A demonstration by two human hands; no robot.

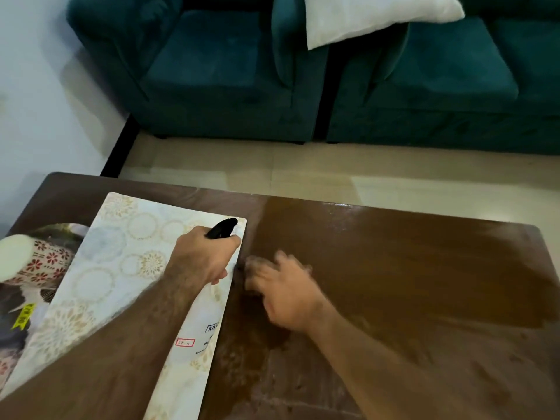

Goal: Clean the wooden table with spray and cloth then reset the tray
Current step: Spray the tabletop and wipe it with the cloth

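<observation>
Both hands are low over the wooden table (394,268). Left hand (201,257) is curled round a spray bottle, of which only the black nozzle (222,228) shows above the knuckles, pointing right; it hangs over the right edge of the patterned tray (121,268). Right hand (285,294) is smeared by motion just right of that edge, fingers pointing left and down toward the wood; whether it holds a cloth I cannot tell. Largest behind the table, two teal armchairs (212,71) stand on the pale floor, a white cushion (369,16) lying across where they meet. On the table's left part, the tray lies flat, partly over a red-flowered fabric bundle (42,263) at the left edge.
</observation>
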